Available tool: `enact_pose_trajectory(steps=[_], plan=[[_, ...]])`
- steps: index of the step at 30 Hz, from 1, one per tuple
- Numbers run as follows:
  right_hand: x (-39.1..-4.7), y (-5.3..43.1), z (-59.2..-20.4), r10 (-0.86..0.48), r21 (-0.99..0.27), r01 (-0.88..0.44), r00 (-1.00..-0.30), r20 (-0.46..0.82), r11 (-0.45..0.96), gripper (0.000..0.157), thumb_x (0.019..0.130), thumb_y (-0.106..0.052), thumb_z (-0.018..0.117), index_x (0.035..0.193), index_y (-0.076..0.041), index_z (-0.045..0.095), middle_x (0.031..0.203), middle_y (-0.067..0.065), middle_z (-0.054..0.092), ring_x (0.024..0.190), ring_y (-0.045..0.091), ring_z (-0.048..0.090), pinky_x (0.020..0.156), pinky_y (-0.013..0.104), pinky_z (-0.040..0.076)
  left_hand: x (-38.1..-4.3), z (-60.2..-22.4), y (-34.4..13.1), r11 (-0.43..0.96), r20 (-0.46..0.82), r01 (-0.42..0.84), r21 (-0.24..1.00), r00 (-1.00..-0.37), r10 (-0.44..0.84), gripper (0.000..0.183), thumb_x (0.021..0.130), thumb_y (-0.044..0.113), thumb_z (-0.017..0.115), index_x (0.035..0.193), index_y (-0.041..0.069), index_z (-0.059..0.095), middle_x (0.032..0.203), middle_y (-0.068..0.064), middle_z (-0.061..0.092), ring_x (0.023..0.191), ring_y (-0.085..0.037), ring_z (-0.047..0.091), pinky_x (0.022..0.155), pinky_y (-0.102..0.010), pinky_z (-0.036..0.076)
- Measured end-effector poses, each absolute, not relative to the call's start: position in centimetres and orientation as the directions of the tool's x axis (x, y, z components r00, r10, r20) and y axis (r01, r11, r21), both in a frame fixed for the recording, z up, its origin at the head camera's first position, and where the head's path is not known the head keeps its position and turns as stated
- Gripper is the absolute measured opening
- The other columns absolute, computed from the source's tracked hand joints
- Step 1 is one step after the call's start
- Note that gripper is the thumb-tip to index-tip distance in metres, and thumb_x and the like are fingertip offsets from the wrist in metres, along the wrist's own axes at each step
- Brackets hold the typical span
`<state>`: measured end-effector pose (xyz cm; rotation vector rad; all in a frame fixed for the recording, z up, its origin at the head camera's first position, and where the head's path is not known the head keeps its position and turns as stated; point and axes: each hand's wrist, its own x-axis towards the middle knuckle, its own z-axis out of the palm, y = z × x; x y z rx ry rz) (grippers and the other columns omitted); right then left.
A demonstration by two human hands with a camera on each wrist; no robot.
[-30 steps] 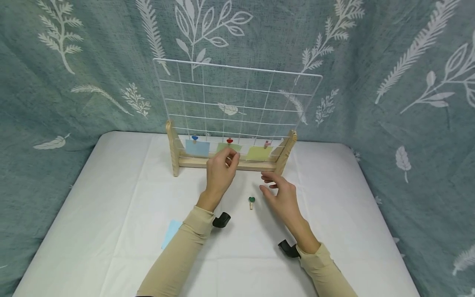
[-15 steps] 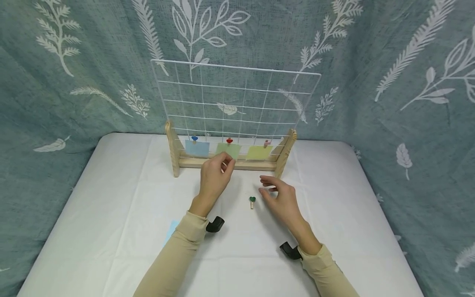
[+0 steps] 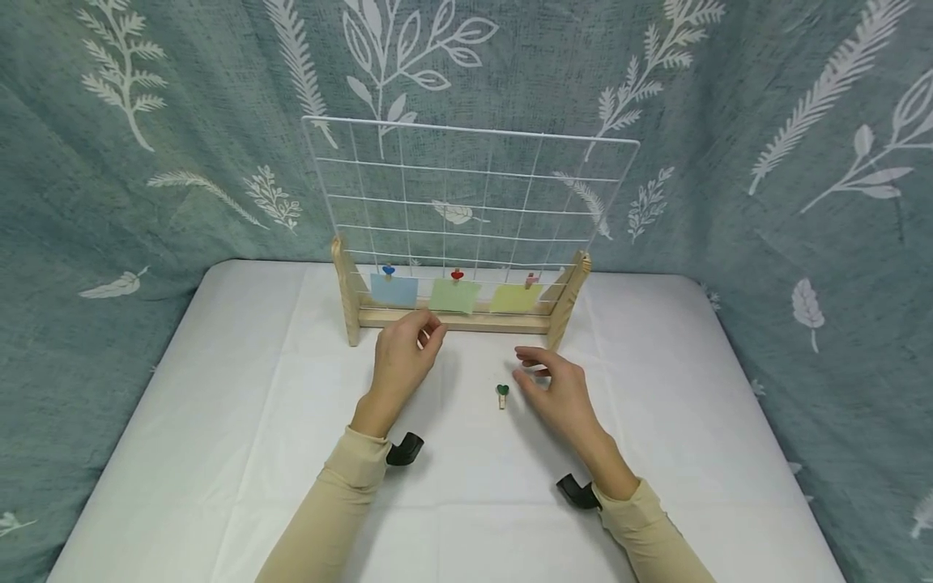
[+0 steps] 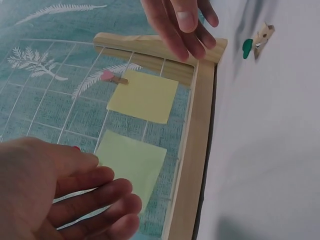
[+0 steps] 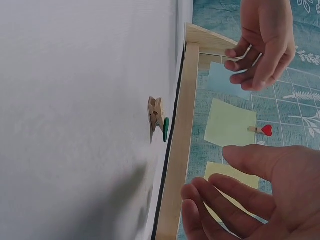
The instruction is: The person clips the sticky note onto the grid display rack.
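Note:
My left hand point(image 3: 401, 356) hovers in front of the wooden base bar point(image 3: 496, 323) of a white wire grid rack, fingers loosely bent with nothing between them. To its right, my right hand point(image 3: 557, 393) hangs over the table, thumb and fingers apart and holding nothing. A small wooden clothespin with a green heart point(image 3: 502, 397) lies on the cloth beside the right fingertips. Three sticky notes hang low on the grid: a blue note point(image 3: 394, 291) under a blue-heart clothespin point(image 3: 389, 270), a green note point(image 5: 230, 122) under a red-heart clothespin point(image 5: 266, 130), and a yellow note point(image 4: 143, 96) under a pink-heart clothespin point(image 4: 113, 77).
The grid point(image 3: 474, 172) rises upright from wooden side feet point(image 3: 570, 300) near the back of the white-covered table point(image 3: 219, 389). A green leaf-patterned curtain point(image 3: 146, 121) hangs behind and around it. Black wrist mounts point(image 3: 405, 448) stick out from both sleeves.
My left hand has drawn back from the green note, down and to the left, leaving that note uncovered. The forearm now covers the loose blue paper on the table. The right hand stays nearly still.

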<state>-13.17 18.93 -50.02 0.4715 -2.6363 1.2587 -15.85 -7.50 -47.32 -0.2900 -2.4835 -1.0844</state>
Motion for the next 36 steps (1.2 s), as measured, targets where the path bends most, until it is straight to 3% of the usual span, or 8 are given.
enact_pose_trajectory(steps=[10, 16, 36], plan=[[-13.0, 19.2, -50.4, -0.185, -0.721, -0.373, -0.926, 0.330, 0.584, 0.028, 0.093, -0.002, 0.078, 0.121, -0.001, 0.075, 0.114, 0.015, 0.078, 0.103, 0.033, 0.075, 0.085, 0.048, 0.063, -15.2, -48.2, -8.8, 0.712, 0.355, 0.284, 0.642, -0.933, 0.053, 0.010, 0.098, 0.015, 0.074, 0.090, 0.009, 0.076, 0.080, -0.005, 0.074, 0.070, -0.024, 0.066, 0.066, -0.037, 0.049], [-12.9, 19.0, -50.6, -0.197, -0.730, -0.362, -0.932, 0.305, 0.580, 0.028, 0.094, -0.004, 0.078, 0.122, 0.000, 0.074, 0.116, 0.015, 0.078, 0.104, 0.033, 0.075, 0.086, 0.046, 0.063, -14.5, -48.9, -9.8, 0.725, 0.345, 0.269, 0.634, -0.937, 0.046, 0.010, 0.096, 0.015, 0.076, 0.088, 0.010, 0.075, 0.082, -0.003, 0.075, 0.068, -0.019, 0.064, 0.065, -0.035, 0.049], [-13.0, 18.3, -50.9, -0.208, -0.726, -0.370, -0.929, 0.307, 0.580, 0.026, 0.095, -0.006, 0.078, 0.119, 0.000, 0.075, 0.113, 0.013, 0.078, 0.102, 0.031, 0.075, 0.085, 0.045, 0.063, -13.1, -50.3, -12.4, 0.716, 0.270, 0.210, 0.666, -0.962, 0.031, 0.012, 0.097, 0.016, 0.076, 0.090, 0.006, 0.078, 0.083, -0.007, 0.076, 0.067, -0.018, 0.063, 0.067, -0.033, 0.050]])
